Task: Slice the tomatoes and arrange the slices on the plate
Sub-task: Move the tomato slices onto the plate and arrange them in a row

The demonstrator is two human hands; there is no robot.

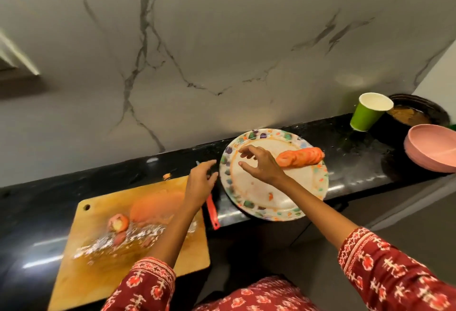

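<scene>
Black countertop (345, 152) seen from above, marble wall (222, 39) behind it. Wooden cutting board (103, 256) is laid at left, wet w/ juice and pulp; a tomato end piece (118, 222) is left on it, plus a blurred orange-red patch (153, 208) just right of that, too smeared to tell if tomato or juice. A small orange scrap (167, 175) is seen on the counter just beyond the board's far edge.

Plate (249, 208) w/ coloured spotted rim is set right of the board, near edge overhanging the counter front. Tomato slices (299, 157) are stacked in an overlapping row on the plate's far right part; a tiny red bit (270, 196) sits nearer the front rim.

Knife (212, 209) w/ red handle lies btwn board and plate; blade mostly hidden under left hand.

Left hand (199, 185) is held over the board's far right corner and the knife, fingers loosely spread, nothing gripped. Right hand (259, 162) is held over the plate's left-centre, fingers and thumb spread apart, nothing held; contact w/ plate can't be told.

Far right: green paper cup (367, 113), dark pan (419, 113) behind it, pink bowls (434, 152) stacked near frame edge. Red patterned sleeves (385, 268) are visible at bottom.
</scene>
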